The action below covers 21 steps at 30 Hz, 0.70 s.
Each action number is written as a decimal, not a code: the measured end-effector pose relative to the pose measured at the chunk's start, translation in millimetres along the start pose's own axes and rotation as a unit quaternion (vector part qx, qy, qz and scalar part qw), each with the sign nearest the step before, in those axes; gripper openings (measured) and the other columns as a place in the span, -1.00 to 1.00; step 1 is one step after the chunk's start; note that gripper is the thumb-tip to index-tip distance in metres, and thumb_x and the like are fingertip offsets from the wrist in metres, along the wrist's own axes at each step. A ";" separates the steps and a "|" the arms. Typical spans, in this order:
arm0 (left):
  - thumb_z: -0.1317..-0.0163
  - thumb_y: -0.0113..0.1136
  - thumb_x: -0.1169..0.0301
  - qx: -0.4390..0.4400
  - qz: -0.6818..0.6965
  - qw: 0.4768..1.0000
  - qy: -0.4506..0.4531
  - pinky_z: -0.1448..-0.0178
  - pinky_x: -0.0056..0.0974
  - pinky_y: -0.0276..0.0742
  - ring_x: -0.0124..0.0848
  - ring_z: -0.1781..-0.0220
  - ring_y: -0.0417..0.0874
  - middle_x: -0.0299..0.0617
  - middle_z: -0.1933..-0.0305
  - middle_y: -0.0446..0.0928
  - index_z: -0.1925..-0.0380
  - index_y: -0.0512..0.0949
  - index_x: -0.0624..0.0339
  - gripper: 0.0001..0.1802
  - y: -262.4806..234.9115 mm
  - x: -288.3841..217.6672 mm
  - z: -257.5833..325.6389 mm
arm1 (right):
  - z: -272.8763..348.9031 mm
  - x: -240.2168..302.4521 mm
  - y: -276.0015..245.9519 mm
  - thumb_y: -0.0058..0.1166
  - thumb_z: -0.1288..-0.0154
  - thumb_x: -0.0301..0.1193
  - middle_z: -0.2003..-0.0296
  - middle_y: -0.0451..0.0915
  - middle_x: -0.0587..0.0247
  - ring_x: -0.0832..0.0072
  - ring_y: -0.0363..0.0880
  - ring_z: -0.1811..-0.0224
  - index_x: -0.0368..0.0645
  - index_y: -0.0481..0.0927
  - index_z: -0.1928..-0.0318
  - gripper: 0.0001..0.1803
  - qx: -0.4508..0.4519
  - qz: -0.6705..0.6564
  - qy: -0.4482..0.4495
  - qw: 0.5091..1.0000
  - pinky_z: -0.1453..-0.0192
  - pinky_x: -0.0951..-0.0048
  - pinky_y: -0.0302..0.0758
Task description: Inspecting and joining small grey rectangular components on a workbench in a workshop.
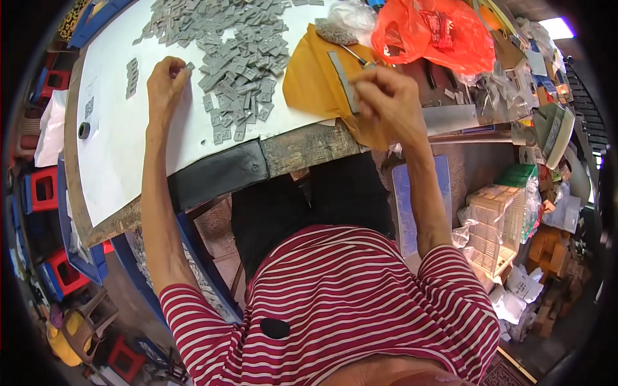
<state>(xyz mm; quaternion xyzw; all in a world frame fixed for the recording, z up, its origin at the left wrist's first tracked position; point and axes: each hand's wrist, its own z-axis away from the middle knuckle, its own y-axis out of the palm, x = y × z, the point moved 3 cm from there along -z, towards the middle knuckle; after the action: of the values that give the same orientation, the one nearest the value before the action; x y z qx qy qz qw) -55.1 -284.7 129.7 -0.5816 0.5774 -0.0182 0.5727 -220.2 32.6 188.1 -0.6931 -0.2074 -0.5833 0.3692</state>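
My left hand (166, 87) is closed over the white board (122, 164), pinching a small flat grey piece (189, 67) between thumb and fingertips. To its left, several similar pieces stand in a short row (132, 78). A big heap of loose grey pieces (241, 71) spreads to its right. My right hand (394, 103) is raised above a yellow-brown sheet (306, 80), its fingers curled together and slightly blurred. What it grips, if anything, I cannot make out. Near its fingertips lie a flat grey metal strip (341, 77) and a thin tool with a pale handle (364, 63).
Red plastic bags (444, 35) and a clear bag (353, 18) crowd the back right of the table. A black ring (84, 130) lies at the left. The worn wooden table edge (312, 147) runs before me. Blue trays (84, 248) and red stools flank the left side.
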 end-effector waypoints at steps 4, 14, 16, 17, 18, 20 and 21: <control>-0.02 0.15 0.44 0.029 0.077 0.993 -0.088 0.33 -0.45 0.37 -0.52 0.48 0.43 -0.25 0.50 0.49 0.40 0.48 0.29 -0.85 -2.2 -11.5 11.9 | -40.4 -30.8 -13.3 -0.03 -0.14 -0.49 0.63 0.45 0.39 0.73 0.37 0.56 -0.32 0.54 0.32 -0.85 -0.049 0.163 -0.104 0.980 0.49 0.67 0.30; -0.07 0.08 0.49 -0.044 0.161 0.983 -0.073 0.24 -0.48 0.35 -0.56 0.39 0.42 -0.26 0.46 0.48 0.33 0.51 0.30 -0.84 1.4 -8.5 30.2 | -79.1 -46.8 6.4 -0.03 -0.09 -0.51 0.40 0.48 0.05 0.12 0.50 0.36 -0.25 0.50 0.35 -0.90 -0.025 0.366 -0.288 0.885 0.29 0.30 0.44; -0.07 0.07 0.49 -0.040 0.165 0.982 -0.080 0.23 -0.48 0.35 -0.55 0.38 0.42 -0.26 0.45 0.48 0.30 0.52 0.30 -0.82 0.9 -6.6 29.4 | -81.6 -48.3 6.6 -0.03 -0.11 -0.53 0.39 0.46 0.04 0.12 0.49 0.35 -0.25 0.48 0.32 -0.90 -0.008 0.396 -0.283 0.874 0.29 0.32 0.44; -0.08 0.07 0.48 -0.034 0.167 0.982 -0.077 0.21 -0.48 0.35 -0.54 0.37 0.44 -0.24 0.43 0.50 0.28 0.52 0.30 -0.80 0.9 -5.7 29.0 | -82.7 -48.6 6.7 -0.03 -0.11 -0.53 0.40 0.45 0.05 0.11 0.48 0.36 -0.26 0.47 0.33 -0.90 0.003 0.406 -0.295 0.865 0.30 0.30 0.43; -0.08 0.06 0.47 -0.028 0.169 0.982 -0.075 0.20 -0.47 0.36 -0.53 0.36 0.45 -0.23 0.41 0.51 0.26 0.53 0.30 -0.79 1.3 -4.6 28.8 | -83.8 -49.0 6.6 -0.02 -0.11 -0.53 0.40 0.45 0.05 0.10 0.48 0.36 -0.26 0.46 0.33 -0.91 0.014 0.416 -0.307 0.856 0.31 0.28 0.43; -0.09 0.06 0.47 -0.031 0.177 0.981 -0.078 0.17 -0.46 0.36 -0.51 0.33 0.47 -0.21 0.39 0.53 0.26 0.53 0.30 -0.79 2.3 -3.3 28.9 | -88.1 -51.8 5.3 -0.03 -0.11 -0.54 0.40 0.44 0.05 0.10 0.48 0.37 -0.26 0.45 0.33 -0.91 0.031 0.431 -0.311 0.846 0.34 0.27 0.43; -0.09 0.05 0.47 -0.033 0.183 0.979 -0.080 0.15 -0.45 0.37 -0.50 0.31 0.49 -0.19 0.36 0.54 0.26 0.53 0.30 -0.78 2.9 -2.7 29.0 | -90.0 -52.9 4.9 -0.05 -0.11 -0.55 0.41 0.44 0.05 0.10 0.48 0.38 -0.26 0.43 0.33 -0.91 0.046 0.445 -0.315 0.837 0.36 0.26 0.43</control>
<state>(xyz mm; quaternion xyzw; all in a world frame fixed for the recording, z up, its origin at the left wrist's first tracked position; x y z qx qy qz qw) -38.1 -263.3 119.5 -0.4844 0.6262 0.1524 0.5916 -288.0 -30.8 140.1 -0.8389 -0.0082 -0.0962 0.5356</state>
